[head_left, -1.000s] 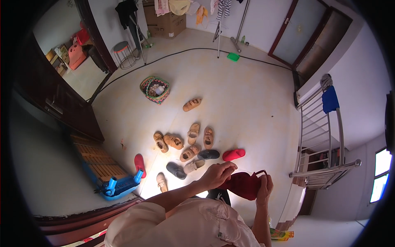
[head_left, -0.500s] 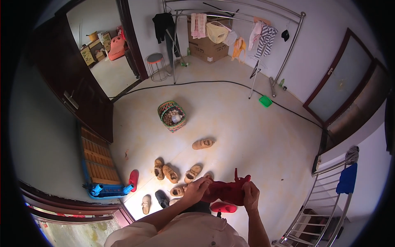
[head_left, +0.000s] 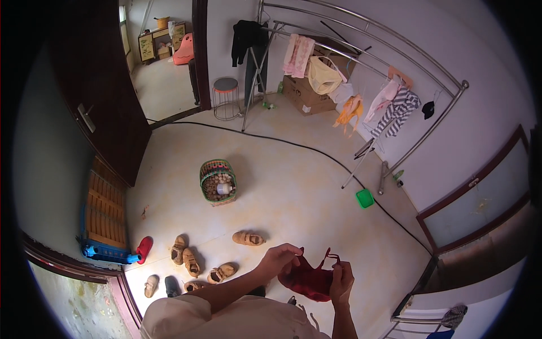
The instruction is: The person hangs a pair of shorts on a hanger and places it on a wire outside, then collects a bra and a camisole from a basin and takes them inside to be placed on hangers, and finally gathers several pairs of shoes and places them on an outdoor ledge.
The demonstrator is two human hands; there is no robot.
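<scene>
A dark red garment with thin straps (head_left: pixel 307 281) is stretched between my two hands, in front of my body. My left hand (head_left: pixel 279 260) pinches its upper left edge. At the other side my right hand (head_left: pixel 341 282) is closed on the cloth, thumb up. Two thin straps rise from the top edge near my right hand. The garment hangs down in the middle, and I cannot make out its exact kind.
Several tan shoes (head_left: pixel 192 261) lie on the floor ahead and to the left. A woven basket (head_left: pixel 218 164) stands farther off. Beyond a black cable (head_left: pixel 305 146), a metal drying rack (head_left: pixel 420 147) carries clothes. A green plastic basin (head_left: pixel 365 198) lies near its foot.
My view has turned, so the rack has shifted right and the shoes left. Both hands still hold the garment, whose straps now stand out more clearly at the top.
</scene>
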